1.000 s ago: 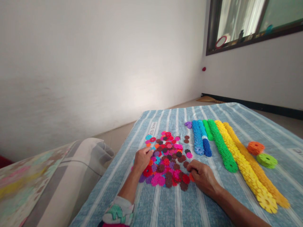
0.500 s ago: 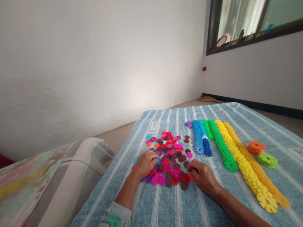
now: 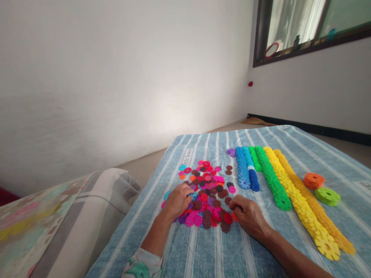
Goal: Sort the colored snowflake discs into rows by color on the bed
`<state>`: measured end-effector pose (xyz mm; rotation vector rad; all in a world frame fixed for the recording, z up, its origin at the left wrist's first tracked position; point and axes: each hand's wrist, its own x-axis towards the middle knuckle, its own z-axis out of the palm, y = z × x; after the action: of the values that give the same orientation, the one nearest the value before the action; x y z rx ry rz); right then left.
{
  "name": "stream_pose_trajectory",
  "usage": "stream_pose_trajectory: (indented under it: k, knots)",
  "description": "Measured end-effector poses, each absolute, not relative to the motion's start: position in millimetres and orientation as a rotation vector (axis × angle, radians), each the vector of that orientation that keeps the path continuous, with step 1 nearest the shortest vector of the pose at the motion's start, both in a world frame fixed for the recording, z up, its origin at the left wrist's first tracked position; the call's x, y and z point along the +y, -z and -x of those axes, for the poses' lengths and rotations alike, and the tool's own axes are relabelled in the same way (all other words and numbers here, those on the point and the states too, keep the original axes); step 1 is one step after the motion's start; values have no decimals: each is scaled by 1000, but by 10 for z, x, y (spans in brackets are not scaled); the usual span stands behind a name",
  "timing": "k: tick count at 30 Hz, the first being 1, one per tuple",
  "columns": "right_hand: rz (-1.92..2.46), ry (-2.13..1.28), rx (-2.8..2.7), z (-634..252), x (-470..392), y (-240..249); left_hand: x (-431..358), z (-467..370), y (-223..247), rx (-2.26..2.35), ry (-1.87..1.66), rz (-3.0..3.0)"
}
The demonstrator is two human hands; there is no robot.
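A loose pile of notched discs (image 3: 206, 213) in pink, red, brown, purple and blue lies on the striped cloth. My left hand (image 3: 179, 199) is over the pile's left side, its fingers pinched together by a light blue disc; what they grip is too small to make out. At the pile's right edge, my right hand (image 3: 247, 214) is closed with fingers curled in, beside an orange disc (image 3: 234, 216); whatever it holds is hidden. Overlapping discs form long rows to the right: blue (image 3: 242, 170), green (image 3: 271, 179), yellow (image 3: 301, 206) and darker yellow (image 3: 319, 210).
Orange discs (image 3: 314, 180) and lime green discs (image 3: 327, 196) are stacked right of the rows. Purple discs (image 3: 231, 152) lie at the rows' far left end. A grey and white folded cloth (image 3: 95, 208) is at the left, beyond the striped cloth's edge.
My left fingers have shifted very slightly at the pile, and the light blue disc by them shows at a different angle. My right hand has hardly moved.
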<state>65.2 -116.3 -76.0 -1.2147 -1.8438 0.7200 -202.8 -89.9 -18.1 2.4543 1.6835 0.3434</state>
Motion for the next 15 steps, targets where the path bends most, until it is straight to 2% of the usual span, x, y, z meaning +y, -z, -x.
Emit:
stream_pose_trajectory:
  k: [15]
  knots:
    - [1224,-716,-1839,-655,-1171,744,-948,1911,120,1870,-192,-2405]
